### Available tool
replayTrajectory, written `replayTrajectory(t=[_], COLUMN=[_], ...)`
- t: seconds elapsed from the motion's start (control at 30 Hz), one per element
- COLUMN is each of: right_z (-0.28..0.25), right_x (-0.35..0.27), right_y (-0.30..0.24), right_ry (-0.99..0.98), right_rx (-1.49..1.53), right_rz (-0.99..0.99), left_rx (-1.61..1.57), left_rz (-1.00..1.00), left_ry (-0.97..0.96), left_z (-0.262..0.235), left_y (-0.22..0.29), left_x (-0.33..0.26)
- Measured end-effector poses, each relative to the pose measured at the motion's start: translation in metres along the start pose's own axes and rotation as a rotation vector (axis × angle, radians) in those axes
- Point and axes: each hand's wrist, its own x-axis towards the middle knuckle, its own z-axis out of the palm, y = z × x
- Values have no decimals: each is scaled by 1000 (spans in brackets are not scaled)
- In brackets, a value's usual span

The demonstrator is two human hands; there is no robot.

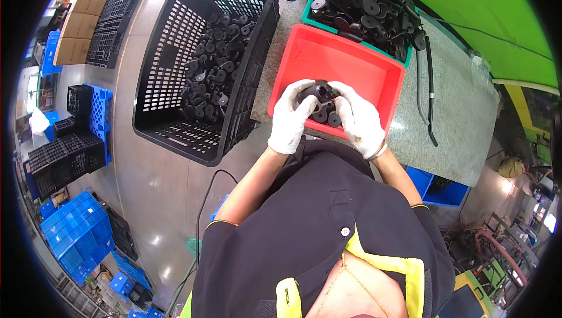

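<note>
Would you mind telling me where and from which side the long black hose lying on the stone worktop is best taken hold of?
I would grip the black hose along its straight middle run, coming from the right side, over the bare stone worktop. That stretch lies flat and free there, while its upper end runs into the heap of black parts in the green bin.

Black part (319,93) half hidden between gloved hands; green tray (313,16) cut off at top edge.

Three flat brown cardboard boxes (78,25) lie in a row on the floor at far left, beside a black crate.
</note>
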Motion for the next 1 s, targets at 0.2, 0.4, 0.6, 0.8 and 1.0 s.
replayTrajectory(t=[0.2, 0.4, 0.6, 0.8, 1.0], right_z=[-3, -1, 4, 15, 37], right_x=[-10, -12, -17, -8, 22], right_y=[-2, -4, -4, 12, 102], right_ry=[-53, 25, 31, 70, -3], right_rx=[-345, -365, -443, -339, -455], right_rz=[-178, -268, -243, -173, -51], left_rx=[-134, -210, -190, -71, -772], left_rz=[33, 12, 43, 79, 325], left_ry=[28, 34, 90, 193, 357], left_z=[5, 10, 9, 4, -86], left_y=[-3, -2, -8, -10, 1], left_x=[-2, -2, -2, 2, 58])
